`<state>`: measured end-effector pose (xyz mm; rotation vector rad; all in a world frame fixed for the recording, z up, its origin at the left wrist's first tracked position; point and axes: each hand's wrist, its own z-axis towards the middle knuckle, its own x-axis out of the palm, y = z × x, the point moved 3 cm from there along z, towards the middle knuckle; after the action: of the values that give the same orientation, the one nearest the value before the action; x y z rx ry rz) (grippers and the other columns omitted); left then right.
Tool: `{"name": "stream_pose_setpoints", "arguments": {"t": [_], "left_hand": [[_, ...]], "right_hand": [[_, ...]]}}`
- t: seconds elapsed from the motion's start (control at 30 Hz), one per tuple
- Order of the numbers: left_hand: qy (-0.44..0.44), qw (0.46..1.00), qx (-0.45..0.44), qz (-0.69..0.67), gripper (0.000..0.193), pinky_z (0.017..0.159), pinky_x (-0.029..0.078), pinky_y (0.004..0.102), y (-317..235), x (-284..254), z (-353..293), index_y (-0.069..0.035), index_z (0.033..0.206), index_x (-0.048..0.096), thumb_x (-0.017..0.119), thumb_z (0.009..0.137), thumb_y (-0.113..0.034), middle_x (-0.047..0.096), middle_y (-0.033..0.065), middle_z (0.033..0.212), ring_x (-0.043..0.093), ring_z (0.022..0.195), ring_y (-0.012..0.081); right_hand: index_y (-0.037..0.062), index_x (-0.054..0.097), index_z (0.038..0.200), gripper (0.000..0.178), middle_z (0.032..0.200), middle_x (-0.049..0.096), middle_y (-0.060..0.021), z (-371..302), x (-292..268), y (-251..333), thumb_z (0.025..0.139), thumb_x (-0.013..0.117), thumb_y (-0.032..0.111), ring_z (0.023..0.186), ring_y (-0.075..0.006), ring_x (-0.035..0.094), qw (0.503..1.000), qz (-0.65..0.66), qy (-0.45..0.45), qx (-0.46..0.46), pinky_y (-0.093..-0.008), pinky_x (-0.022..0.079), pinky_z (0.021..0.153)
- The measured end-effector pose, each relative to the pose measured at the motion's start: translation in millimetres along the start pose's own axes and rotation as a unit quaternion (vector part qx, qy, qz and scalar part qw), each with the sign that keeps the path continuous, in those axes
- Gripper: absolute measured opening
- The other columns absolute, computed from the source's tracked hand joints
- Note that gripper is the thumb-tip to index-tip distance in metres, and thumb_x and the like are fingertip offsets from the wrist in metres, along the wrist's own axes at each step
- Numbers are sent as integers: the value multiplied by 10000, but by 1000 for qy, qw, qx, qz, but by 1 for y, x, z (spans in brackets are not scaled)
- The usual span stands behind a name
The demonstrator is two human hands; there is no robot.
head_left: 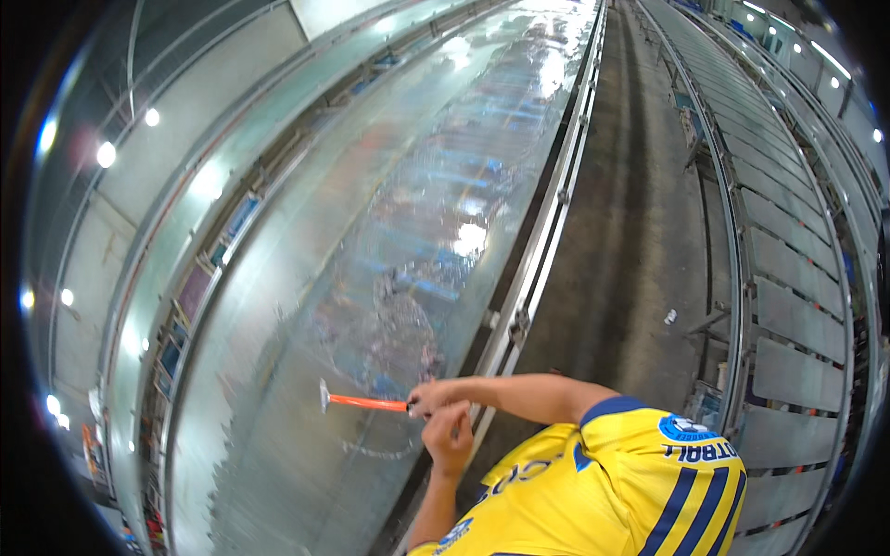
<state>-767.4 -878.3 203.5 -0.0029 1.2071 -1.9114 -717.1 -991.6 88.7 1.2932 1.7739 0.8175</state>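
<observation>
Under the arm [528, 396], a metal rail [533, 304] runs toward one o'clock, beside the glossy, rippled table [278, 389]. Right hand [430, 398] clasps the orange-handled tool [366, 401], pointing to nine o'clock; left hand [449, 439] curls, grip unclear.

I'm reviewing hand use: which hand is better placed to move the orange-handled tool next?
Probably the right hand: it grips the orange-handled tool near its end. The left hand is close by, apparently not holding it.

The long table [239, 347] has a smooth, grey-green top and a metal rail [539, 298] along its right side. Directly on it lies a shiny, wrinkled transparent layer [431, 243], film or liquid unclear.
</observation>
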Motion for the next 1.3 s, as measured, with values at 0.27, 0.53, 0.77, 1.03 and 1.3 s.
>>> {"name": "stream_pose_setpoints", "arguments": {"t": [0.27, 0.53, 0.77, 1.03, 1.3], "left_hand": [[8, 887, -212, 409, 557, 1149, 322, 566, 180, 3, -11, -49, 1462, 506, 624, 956, -248, 403, 302, 1500, 368, 1398, 495], [100, 853, -226, 459, 771, 1217, 105, 658, 229, 190, 126, -79, 1606, 289, 562, 991, -454, 109, 344, 1654, 117, 1510, 568], [34, 862, -213, 458, 702, 1235, 103, 623, 311, 395, 348, -87, 1599, 326, 528, 1018, -425, 238, 288, 1647, 179, 1525, 505], [111, 965, -24, 235, 491, 1211, 239, 617, 274, 682, 527, -138, 1448, 542, 559, 959, -173, 468, 179, 1532, 364, 1473, 394], [11, 776, -349, 526, 577, 1195, 199, 666, 420, 356, 482, -105, 1564, 359, 440, 1039, -330, 339, 244, 1604, 285, 1486, 477]], "right_hand": [[55, 608, 1238, 444, 697, 595, -28, -210, -207, -73, 947, 734, 365, 447, -93, 523, 921, 139, -356, -77, -273, 416, 418], [77, 530, 907, 230, 590, 494, 12, -451, -309, -229, 955, 711, 211, 408, -103, 479, 742, 323, -568, 148, -294, 403, 364], [119, 474, 934, 207, 595, 453, 17, -479, -369, -290, 1008, 641, 216, 410, -91, 459, 577, 424, -680, 157, -274, 384, 350], [142, 454, 954, 223, 609, 448, 16, -464, -538, -305, 1040, 618, 266, 418, -91, 446, 598, 401, -668, 190, -269, 370, 353], [89, 499, 972, 216, 607, 458, 7, -433, -669, -313, 1032, 626, 253, 414, -85, 444, 749, 296, -553, 213, -258, 364, 368]]}}
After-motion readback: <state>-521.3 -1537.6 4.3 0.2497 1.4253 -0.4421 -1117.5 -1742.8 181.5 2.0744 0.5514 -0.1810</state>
